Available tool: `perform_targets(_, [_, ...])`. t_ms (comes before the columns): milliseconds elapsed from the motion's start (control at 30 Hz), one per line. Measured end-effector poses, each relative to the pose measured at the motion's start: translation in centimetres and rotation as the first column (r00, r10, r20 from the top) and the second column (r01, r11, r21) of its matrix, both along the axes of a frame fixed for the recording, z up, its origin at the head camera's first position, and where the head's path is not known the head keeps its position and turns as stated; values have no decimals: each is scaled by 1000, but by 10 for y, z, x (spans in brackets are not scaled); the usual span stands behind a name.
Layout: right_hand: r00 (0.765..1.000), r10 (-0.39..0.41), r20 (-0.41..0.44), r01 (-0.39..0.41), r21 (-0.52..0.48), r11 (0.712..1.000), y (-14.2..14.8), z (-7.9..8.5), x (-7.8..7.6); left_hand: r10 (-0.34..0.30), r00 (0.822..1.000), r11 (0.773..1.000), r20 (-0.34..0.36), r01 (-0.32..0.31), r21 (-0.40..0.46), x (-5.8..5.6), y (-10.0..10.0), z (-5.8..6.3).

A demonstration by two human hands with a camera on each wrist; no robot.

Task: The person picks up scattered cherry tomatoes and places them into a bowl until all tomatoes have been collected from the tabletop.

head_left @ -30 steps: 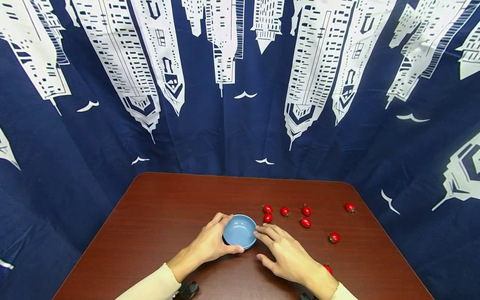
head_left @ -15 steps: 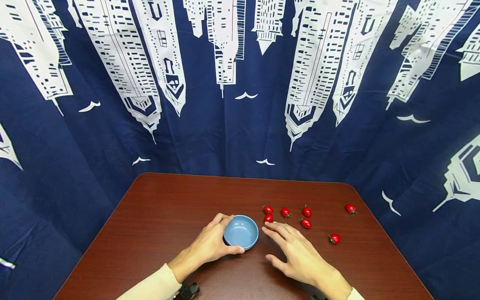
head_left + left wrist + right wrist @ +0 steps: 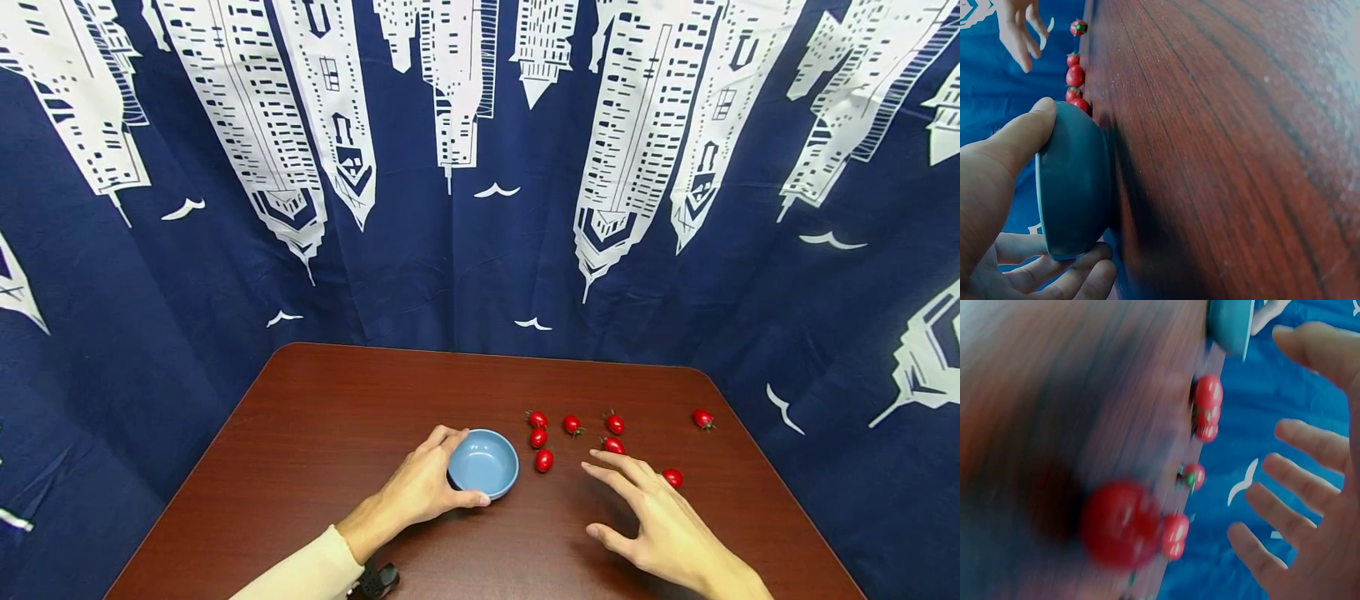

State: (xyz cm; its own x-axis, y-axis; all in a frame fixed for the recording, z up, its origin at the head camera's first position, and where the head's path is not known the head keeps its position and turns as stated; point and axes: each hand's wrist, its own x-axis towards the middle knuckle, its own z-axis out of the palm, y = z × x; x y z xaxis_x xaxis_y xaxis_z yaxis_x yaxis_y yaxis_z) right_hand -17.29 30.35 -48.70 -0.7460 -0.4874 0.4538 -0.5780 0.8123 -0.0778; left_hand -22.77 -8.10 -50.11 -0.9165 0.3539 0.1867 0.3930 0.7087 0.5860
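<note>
My left hand (image 3: 427, 479) grips a small light-blue bowl (image 3: 483, 463) from its left side. Its thumb lies along the bowl's near side and its fingers are round the far side, as the left wrist view of the bowl (image 3: 1075, 181) also shows. No contents show in the bowl. To the right, my right hand (image 3: 660, 525) hovers over the table, fingers spread and holding nothing. Cherry tomatoes lie close to it: one tomato (image 3: 613, 445) beyond its fingertips and another tomato (image 3: 672, 477) partly behind the hand. A blurred tomato (image 3: 1122, 525) looms large in the right wrist view.
Between bowl and right hand lies a tomato (image 3: 543, 460), with two more just behind it. Other tomatoes are scattered farther back, one tomato (image 3: 702, 418) near the right edge. The brown table (image 3: 337, 400) ends at a dark-blue curtain (image 3: 420, 275) with white buildings.
My right hand has moved right, away from the bowl, with its fingers spread. A tomato formerly behind its fingers now shows beside the bowl. The left hand and bowl stay put.
</note>
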Motion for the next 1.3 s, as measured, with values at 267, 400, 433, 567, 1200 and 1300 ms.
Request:
perform_targets(267, [987,-60,147,62,-15,998,48,-2,15,-2,1000,1000,-5,2,2,-1,1,-2])
perform_targets(400, [987,-14,157,20,-36,999,66,-9,16,0,1000,1000,-10,0,2,-1,-1,-2])
perform_targets(433, [988,7,154,-1,-43,999,69,-11,15,0,1000,1000,-11,0,2,-1,-1,-2])
perform_targets(567, [981,111,158,-96,-98,991,81,-18,11,-2,1000,1000,-14,2,5,-1,-1,-1])
perform_targets(1200, [904,366,222,-300,-282,911,84,-26,-13,-4,1000,1000,-23,4,-14,-2,-1,-1])
perform_targets(1300, [900,375,223,-306,-290,907,79,-26,-15,-5,1000,1000,-17,5,-13,-1,-2,-1])
